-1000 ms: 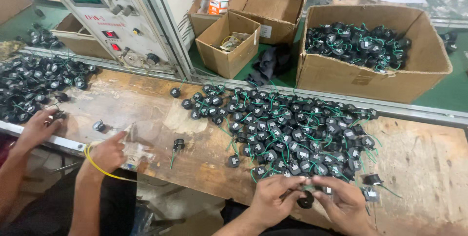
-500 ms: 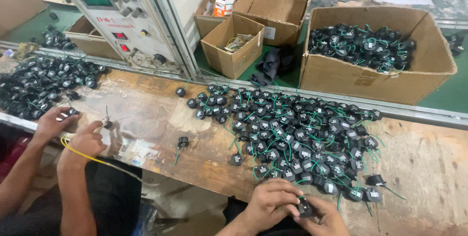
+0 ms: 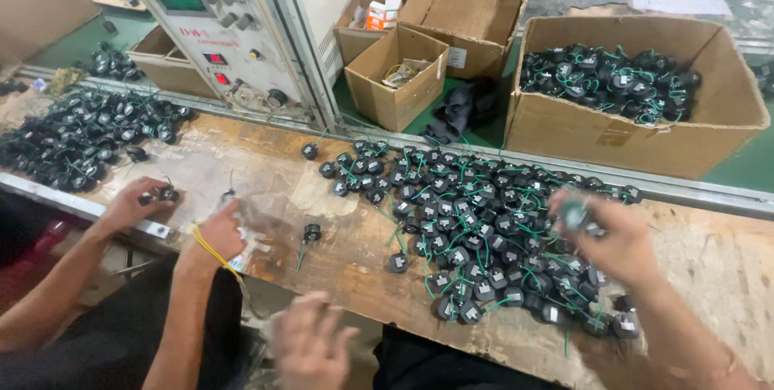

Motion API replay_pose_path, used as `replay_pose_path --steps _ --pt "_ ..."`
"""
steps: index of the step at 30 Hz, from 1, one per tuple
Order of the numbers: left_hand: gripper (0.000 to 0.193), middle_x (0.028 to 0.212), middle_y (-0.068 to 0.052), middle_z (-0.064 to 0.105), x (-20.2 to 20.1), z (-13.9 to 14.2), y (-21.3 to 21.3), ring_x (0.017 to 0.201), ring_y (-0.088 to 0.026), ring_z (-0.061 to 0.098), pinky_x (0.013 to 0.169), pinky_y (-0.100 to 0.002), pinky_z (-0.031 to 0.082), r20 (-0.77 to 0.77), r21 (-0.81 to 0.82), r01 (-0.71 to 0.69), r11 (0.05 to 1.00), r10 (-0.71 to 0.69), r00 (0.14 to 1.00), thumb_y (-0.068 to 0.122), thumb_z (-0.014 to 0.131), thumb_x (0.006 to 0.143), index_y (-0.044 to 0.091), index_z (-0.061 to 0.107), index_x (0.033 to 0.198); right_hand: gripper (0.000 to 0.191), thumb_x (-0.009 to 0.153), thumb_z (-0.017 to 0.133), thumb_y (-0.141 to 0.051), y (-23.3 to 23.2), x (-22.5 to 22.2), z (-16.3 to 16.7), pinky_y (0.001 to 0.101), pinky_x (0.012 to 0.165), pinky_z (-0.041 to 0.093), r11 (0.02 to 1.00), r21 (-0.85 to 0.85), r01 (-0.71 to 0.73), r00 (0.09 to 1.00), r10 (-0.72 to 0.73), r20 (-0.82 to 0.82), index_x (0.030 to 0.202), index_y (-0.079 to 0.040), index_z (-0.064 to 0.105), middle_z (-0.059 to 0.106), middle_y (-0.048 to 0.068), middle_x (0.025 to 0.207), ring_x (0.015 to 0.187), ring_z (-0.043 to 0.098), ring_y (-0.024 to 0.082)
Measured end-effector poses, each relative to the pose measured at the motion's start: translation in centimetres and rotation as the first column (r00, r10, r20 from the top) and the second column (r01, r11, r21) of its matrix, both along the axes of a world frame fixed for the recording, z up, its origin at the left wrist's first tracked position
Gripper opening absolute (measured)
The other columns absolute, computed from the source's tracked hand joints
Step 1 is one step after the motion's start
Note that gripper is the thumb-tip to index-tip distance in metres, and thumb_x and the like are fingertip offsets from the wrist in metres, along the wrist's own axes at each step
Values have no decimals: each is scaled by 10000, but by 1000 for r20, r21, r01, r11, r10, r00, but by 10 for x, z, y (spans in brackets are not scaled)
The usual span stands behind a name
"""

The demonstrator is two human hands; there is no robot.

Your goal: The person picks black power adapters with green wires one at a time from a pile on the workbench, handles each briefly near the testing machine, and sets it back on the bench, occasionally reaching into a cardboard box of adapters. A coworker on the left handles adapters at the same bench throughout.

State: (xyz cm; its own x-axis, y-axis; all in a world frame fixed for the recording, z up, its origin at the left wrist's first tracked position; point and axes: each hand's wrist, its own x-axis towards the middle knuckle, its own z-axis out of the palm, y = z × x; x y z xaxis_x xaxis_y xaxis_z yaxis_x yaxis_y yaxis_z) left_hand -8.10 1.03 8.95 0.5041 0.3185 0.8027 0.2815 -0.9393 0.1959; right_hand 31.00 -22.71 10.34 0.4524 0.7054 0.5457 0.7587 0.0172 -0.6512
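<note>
- One small black round part with green wire (image 3: 574, 214) is sitting clamped in the right hand (image 3: 617, 238), raised over the heap of like parts (image 3: 476, 229) on the counter (image 3: 726, 269).
- Left hand (image 3: 310, 346) is hanging empty, fingers spread, at the counter's near edge, left of the heap and farther from it.

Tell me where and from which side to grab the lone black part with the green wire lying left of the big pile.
Take the lone black part by its round black body, coming straight down from above. It lies flat on the wooden bench with open bench all round, so two fingers probably fit either side. Its thin green wire trails toward the bench edge; avoid gripping that, since it looks limp.
</note>
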Motion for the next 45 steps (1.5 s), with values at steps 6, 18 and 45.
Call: replay_pose_path --steps 6,18,45 --pt "77 708 -59 672 -42 39 217 925 -268 699 899 -387 497 -805 432 242 869 250 538 220 740 635 151 709 652 875 907 862 -29 15 81 41 342 984 585 874 212 437 887 -458 59 1619 -25 353 430 163 1505 1206 586 229" --pt "316 1050 -226 611 -100 73 207 1066 -397 628 975 -558 465 -760 196 -254 947 310 571 321 633 848 192 528 1117 665 802 746 -63 -8 -48 -5 356 937 582 1000 0 -3 960 3 -282 1416 -56 491 437 119 1466 1133 621 197" --pt "109 630 5 651 -38 65 237 826 -199 684 1050 -435 426 -783 489 196 850 328 529 142 660 632 218 737 633 151 903 733 -93 -36 -122 -136 345 849 591 851 -152 -503 740 333 -584 1038 -40 779 810 83 997 936 765 208"
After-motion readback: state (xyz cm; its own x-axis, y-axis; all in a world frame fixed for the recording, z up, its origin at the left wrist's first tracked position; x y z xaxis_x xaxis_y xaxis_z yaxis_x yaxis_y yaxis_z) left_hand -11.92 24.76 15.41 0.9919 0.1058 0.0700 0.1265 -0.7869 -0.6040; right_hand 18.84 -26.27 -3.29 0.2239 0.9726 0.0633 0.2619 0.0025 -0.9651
